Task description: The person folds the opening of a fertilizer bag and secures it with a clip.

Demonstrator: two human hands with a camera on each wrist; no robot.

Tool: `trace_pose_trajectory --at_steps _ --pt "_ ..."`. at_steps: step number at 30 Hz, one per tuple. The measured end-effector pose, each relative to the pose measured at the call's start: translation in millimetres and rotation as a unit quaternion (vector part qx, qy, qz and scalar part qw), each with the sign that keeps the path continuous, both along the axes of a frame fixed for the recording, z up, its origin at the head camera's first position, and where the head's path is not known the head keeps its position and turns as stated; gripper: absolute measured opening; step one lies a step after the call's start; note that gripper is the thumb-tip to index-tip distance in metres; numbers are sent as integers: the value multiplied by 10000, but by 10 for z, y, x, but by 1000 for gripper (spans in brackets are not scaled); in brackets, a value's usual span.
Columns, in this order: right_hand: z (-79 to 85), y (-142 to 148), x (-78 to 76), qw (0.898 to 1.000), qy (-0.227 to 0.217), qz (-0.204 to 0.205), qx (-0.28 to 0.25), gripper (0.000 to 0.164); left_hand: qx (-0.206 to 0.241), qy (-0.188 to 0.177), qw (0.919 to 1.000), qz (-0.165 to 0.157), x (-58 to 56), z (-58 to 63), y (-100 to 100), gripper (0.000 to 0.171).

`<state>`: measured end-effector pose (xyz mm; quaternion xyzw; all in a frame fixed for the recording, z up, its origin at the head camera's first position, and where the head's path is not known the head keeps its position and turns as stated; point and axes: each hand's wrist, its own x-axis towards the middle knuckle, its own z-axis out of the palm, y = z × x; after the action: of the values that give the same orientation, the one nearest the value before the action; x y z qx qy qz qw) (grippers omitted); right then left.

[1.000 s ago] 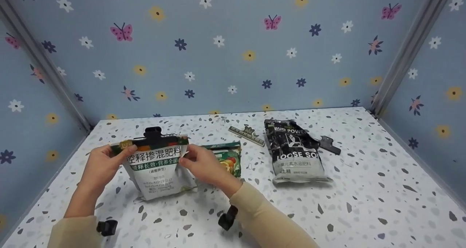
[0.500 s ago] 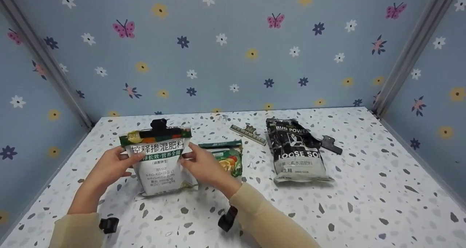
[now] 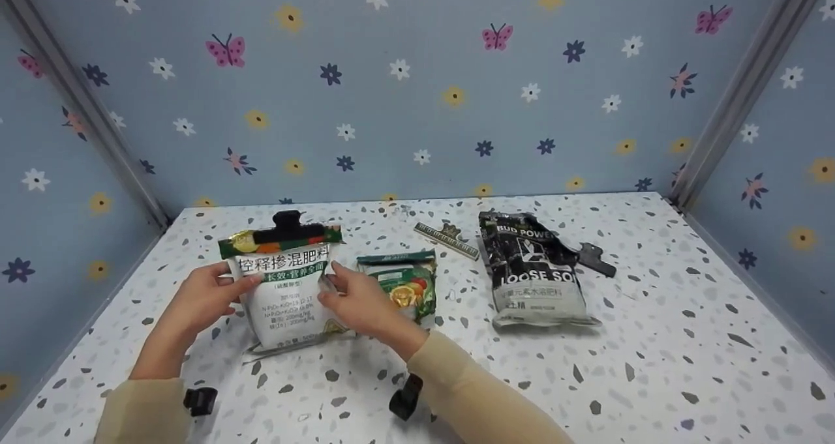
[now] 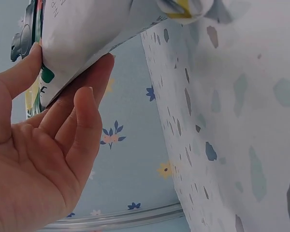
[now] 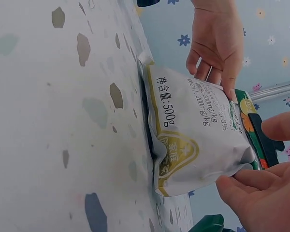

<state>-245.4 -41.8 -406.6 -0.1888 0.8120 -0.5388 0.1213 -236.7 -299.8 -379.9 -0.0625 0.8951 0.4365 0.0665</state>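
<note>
A white fertilizer bag (image 3: 287,307) stands on the table, its green printed top folded over under a black bag clip (image 3: 287,229). My left hand (image 3: 205,297) grips its left side, with the thumb on the front and the other fingers behind. On the right side, my right hand (image 3: 365,300) holds the bag's edge near the upper half. The right wrist view shows both hands at opposite sides of the bag, whose bottom rests on the speckled surface. In the left wrist view, the left fingers (image 4: 82,111) reach around behind the bag's edge.
Behind my right hand lies a green bag with fruit pictures (image 3: 411,287), partly hidden. A gold ruler-like strip (image 3: 447,240) lies farther back. To the right are a black and grey soil bag (image 3: 535,274) and a dark clip (image 3: 595,259) beside it.
My left hand has moved from the bag's top left corner down to its side. The right hand has slid slightly lower. The clipped top is now fully visible and the bag stands straighter.
</note>
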Motion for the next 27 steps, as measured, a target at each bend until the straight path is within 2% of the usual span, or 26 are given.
trace_pose_trajectory --at_steps 4,8,15,22,27 --pt "-29 -16 4 10000 51 37 18 66 -90 -232 9997 66 3 0 -12 96" --pt "-76 -26 14 10000 30 63 39 65 -154 -371 9992 72 14 -16 -23 100" --pt "-129 -48 23 9998 -99 167 83 63 -362 -579 9977 -18 28 -20 -15 100" --pt "-123 -96 29 9982 290 205 476 63 -460 -736 9962 -18 9 -5 -6 98" --pt "-149 -100 41 9993 117 285 218 64 -481 -846 9953 -22 4 -23 -18 98"
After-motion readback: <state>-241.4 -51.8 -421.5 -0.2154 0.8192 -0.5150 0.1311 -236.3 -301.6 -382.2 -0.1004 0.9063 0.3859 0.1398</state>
